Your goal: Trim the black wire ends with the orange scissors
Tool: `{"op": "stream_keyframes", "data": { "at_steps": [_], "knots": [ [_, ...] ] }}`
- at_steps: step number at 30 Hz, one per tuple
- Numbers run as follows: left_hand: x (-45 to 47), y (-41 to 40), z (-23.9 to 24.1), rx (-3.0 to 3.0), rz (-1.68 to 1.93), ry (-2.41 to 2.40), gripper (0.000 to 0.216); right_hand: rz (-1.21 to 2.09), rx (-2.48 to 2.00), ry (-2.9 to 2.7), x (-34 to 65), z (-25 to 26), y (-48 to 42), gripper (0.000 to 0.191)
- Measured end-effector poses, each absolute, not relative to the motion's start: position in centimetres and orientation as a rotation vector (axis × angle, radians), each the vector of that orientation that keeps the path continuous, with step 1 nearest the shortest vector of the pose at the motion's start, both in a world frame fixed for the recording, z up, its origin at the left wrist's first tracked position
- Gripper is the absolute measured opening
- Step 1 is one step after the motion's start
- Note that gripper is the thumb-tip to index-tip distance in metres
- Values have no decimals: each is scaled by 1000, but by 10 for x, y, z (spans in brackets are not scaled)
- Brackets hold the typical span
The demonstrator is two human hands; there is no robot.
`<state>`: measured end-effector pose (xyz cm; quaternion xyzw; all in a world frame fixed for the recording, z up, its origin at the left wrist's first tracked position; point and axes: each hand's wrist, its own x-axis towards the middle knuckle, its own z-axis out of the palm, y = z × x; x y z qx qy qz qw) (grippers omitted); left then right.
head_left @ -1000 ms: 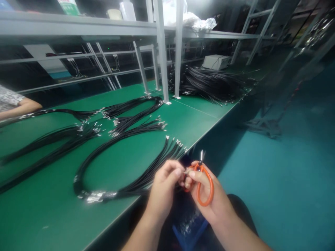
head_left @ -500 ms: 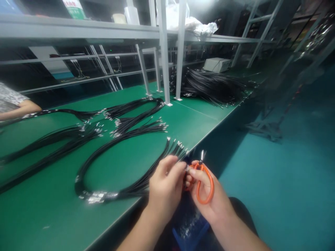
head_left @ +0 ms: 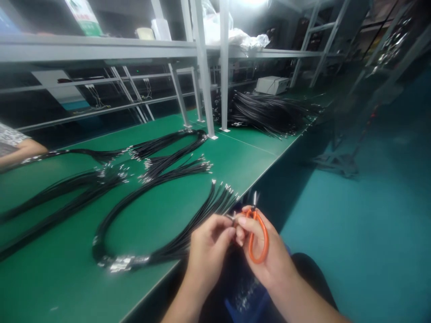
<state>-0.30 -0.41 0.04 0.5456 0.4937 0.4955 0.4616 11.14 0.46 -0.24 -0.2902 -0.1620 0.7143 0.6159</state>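
Observation:
Orange-handled scissors [head_left: 266,246] are hooked in my right hand [head_left: 269,255], blades pointing up and away past the fingers. My right thumb and fingertips also pinch close to a small silvery cable end. My left hand [head_left: 207,249] is closed, thumb against forefinger, on what looks like the end of a black cable [head_left: 230,216]; the fingers hide most of it. Beside my left hand, a bundle of black cables [head_left: 178,242] fans out on the green table. It curves round to the left, wrapped with clear tape [head_left: 121,264] at the bend.
More cable bundles [head_left: 50,190] lie on the green tabletop [head_left: 60,291]. A thick cable pile [head_left: 269,112] is by a pale box [head_left: 272,85]. Shelf posts [head_left: 204,85] rise from the table. Another person's arm [head_left: 28,150] rests at left. A blue bin [head_left: 242,303] stands below my hands.
My left fingers have drawn slightly lower and apart from the right fingertips, showing more of the cable end. The scissors stay in my right hand. The view has shifted a little.

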Motion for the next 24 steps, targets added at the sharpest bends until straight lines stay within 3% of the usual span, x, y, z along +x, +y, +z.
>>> {"op": "stream_keyframes", "data": {
  "at_steps": [5, 10, 18, 24],
  "knots": [
    [-5, -4, -4, 1332, 1183, 1213, 8, 1501, -721, -496, 109, 1, 6, 27],
    [-8, -6, -3, 1236, 1191, 1183, 10, 1428, -753, -614, 109, -2, 5, 26],
    [-9, -5, -2, 1238, 1161, 1157, 10, 929, -1018, -1196, 118, -10, 2, 25],
    [-6, -8, 0, 1244, 1177, 1146, 5, 693, -1021, -1246, 111, -24, 1, 27]
  ]
}}
